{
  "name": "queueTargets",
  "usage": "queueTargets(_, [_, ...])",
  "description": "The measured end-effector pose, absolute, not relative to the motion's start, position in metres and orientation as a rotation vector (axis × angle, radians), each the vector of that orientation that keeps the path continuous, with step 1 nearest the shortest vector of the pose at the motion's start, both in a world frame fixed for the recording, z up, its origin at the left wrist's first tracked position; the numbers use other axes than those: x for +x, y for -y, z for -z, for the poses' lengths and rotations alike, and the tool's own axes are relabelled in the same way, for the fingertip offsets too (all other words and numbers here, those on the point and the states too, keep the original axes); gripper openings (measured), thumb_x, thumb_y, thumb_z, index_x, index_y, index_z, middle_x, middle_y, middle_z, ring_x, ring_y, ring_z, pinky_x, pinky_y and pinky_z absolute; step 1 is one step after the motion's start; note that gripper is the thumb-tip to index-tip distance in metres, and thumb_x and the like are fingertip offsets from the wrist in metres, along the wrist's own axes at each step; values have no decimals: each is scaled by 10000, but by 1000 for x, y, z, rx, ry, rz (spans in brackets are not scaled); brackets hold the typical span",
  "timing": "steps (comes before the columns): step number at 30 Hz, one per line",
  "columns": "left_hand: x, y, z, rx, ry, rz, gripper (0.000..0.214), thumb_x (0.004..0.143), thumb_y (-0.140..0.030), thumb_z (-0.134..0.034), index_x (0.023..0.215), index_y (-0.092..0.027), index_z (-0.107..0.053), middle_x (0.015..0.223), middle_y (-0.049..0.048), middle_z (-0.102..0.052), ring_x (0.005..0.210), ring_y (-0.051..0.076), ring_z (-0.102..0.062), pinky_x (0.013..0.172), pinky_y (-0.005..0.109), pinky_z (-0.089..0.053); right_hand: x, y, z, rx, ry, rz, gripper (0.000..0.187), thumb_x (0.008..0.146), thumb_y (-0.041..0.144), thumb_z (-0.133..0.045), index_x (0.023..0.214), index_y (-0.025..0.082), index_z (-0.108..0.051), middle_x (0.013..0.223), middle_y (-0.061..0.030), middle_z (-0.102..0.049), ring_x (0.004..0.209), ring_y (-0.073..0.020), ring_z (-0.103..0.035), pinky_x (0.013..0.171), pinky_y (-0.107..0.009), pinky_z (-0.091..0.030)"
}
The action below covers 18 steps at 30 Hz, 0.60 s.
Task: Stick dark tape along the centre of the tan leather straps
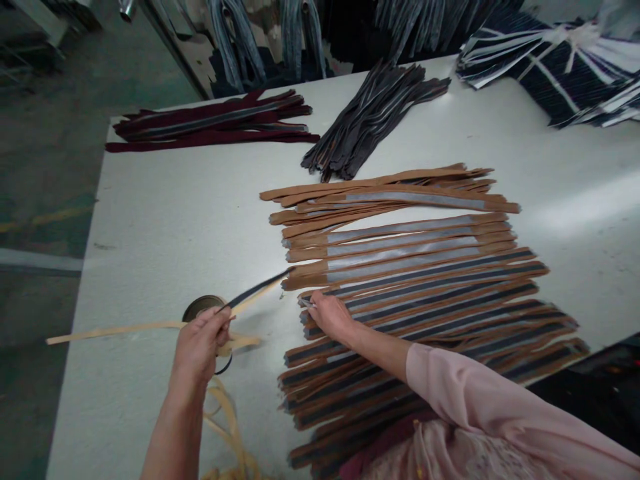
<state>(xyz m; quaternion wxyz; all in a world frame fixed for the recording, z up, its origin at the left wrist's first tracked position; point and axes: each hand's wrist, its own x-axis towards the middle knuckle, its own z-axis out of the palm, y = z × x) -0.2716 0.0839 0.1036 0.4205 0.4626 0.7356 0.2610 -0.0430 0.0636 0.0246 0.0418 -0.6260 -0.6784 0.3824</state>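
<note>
My left hand (200, 343) grips a roll of tape (203, 308) and pulls a dark strip of tape (257, 288) out toward the right. Its tan backing paper (115, 331) trails off to the left across the white table (165, 220). My right hand (327, 313) presses down on the left ends of the brown fabric strips (420, 293), which lie in overlapping rows. The nearer strips carry a dark stripe down the middle, the farther ones a grey stripe.
A maroon pile of strips (215, 123) lies at the far left and a dark grey pile (370, 117) at the far middle. Tied navy striped bundles (560, 60) sit at the far right. Loose backing paper (230, 427) curls by the near table edge.
</note>
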Motion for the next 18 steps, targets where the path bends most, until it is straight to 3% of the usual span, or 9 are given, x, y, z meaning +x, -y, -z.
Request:
queueTargets(2, [-252, -83, -106, 1163, -1819, -821, 241, 716, -421, -474, 670, -185, -469, 522, -51, -440, 454, 86, -404, 436, 203, -343, -30, -60, -28, -1883, 2008, -1174, 303, 780, 387, -473, 1016, 198, -488, 839, -38, -644, 770, -165, -591, 633, -235, -373])
queueTargets(4, [-222, -80, -97, 1356, -1715, -741, 246, 752, -419, -439, 774, -189, -523, 684, -5, -571, 669, 139, -539, 643, 247, -449, -8, -56, -30, -1927, 1938, -1137, 339, 763, 429, -493, 1025, 213, -494, 838, -23, -641, 767, -160, -584, 622, -224, -363])
queueTargets(7, [-172, -73, -59, 1761, -1388, -447, 253, 782, -406, -394, 796, -202, -544, 1078, 70, -586, 1026, 201, -509, 939, 351, -382, 46, -55, -29, -2149, 1835, -963, 243, 844, 362, -373, 951, 222, -541, 804, -22, -637, 775, -150, -574, 639, -218, -354])
queueTargets(9, [-144, -70, -25, 1975, -1281, -378, 242, 786, -387, -382, 741, -205, -535, 1190, 88, -534, 1088, 222, -483, 976, 400, -358, 95, -57, -27, -2302, 1772, -768, 262, 874, 292, -307, 922, 220, -553, 825, -29, -632, 803, -146, -558, 668, -221, -355])
queueTargets(13, [-118, -72, 25, 2266, -1329, -394, 241, 778, -351, -375, 673, -194, -525, 1179, 122, -539, 1096, 267, -486, 959, 443, -375, 200, -53, -32, -2490, 1735, -453, 266, 871, 208, -297, 926, 217, -557, 940, -33, -612, 930, -155, -483, 734, -238, -355])
queueTargets(18, [-134, -67, 25, 2338, -1397, -386, 202, 748, -351, -387, 700, -216, -530, 1098, 104, -584, 989, 244, -559, 938, 384, -421, 278, -26, -30, -2549, 1779, -488, 263, 865, 192, -319, 941, 209, -571, 955, -48, -611, 968, -174, -430, 791, -281, -325])
